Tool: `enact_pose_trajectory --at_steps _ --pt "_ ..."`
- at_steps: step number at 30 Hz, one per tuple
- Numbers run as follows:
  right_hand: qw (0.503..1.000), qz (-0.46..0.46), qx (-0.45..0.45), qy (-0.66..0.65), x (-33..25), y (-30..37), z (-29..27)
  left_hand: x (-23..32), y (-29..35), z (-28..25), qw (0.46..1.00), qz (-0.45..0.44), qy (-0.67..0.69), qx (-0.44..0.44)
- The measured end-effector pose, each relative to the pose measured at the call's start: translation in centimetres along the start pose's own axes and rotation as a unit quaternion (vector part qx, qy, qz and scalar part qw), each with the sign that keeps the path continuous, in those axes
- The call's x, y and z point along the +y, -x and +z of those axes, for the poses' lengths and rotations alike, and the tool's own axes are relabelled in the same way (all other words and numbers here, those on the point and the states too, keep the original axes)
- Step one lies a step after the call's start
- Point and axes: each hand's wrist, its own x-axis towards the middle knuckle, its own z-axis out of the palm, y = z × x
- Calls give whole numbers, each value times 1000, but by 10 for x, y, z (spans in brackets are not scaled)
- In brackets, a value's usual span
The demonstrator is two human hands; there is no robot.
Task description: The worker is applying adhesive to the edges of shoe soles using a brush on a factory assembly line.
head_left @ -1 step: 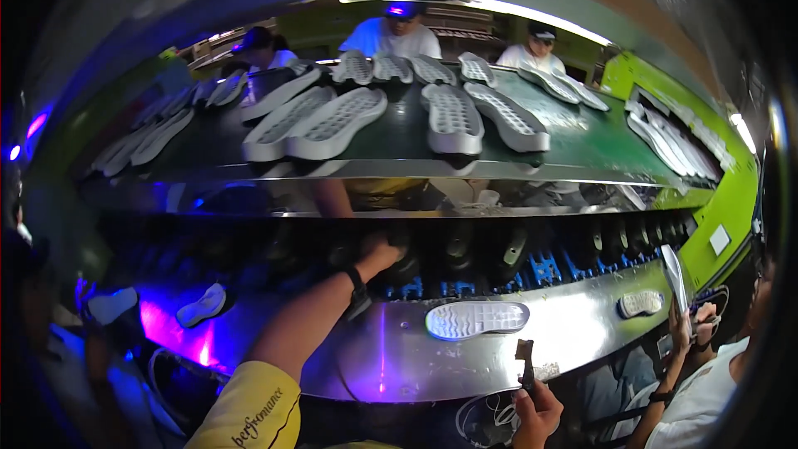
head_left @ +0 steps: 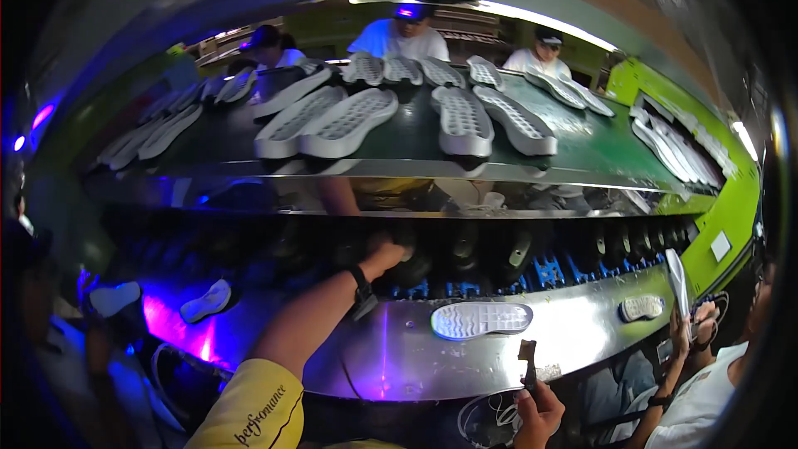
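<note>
My left hand [head_left: 385,255] reaches into the dark recess below the upper belt, beside a row of dark, rounded shoe-shaped forms [head_left: 464,248]. Its fingers are lost in the shadow, so their grip does not show. Near the lower edge, my right hand [head_left: 539,412] holds a small brush [head_left: 529,363] upright by its dark handle, the flat tan bristle head pointing up. Between the two hands, a white shoe sole [head_left: 482,320] lies on the metal ledge [head_left: 407,370], apart from both.
More soles [head_left: 462,120] stand on the green belt [head_left: 384,154]. Blue holders [head_left: 549,271] line the recess. Smaller soles [head_left: 206,301] rest on the ledge. At right, a co-worker's hand [head_left: 682,337] holds a sole [head_left: 677,283]. Several people [head_left: 405,37] are behind the belt.
The whole view has shifted slightly, so things appear a little farther right. My left hand stays in the recess, and my right hand still holds the brush.
</note>
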Motion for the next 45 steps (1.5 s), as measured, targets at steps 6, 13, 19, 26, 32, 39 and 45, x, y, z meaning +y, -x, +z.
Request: enact_pose_trajectory --at_steps 6,13,19,26,32,39,45 --pt "999 18 5 -41 -14 21 13 6 109 -66 925 -127 357 17" --pt "995 -24 -90 -30 -6 22 34 -24 266 -168 994 50 45 92" --pt "989 33 -140 -36 14 19 61 -12 366 -176 970 87 -212 85" --pt "982 28 -185 -1 0 20 78 -2 349 -80 944 297 -102 -98" --pt "996 10 -57 -69 -26 22 80 -14 283 -63 831 215 -509 -66" --pt "992 29 -86 -92 -11 28 57 6 257 -115 870 149 -445 -154" --pt "994 -7 -107 -8 -14 27 71 46 300 -159 941 239 -237 46"
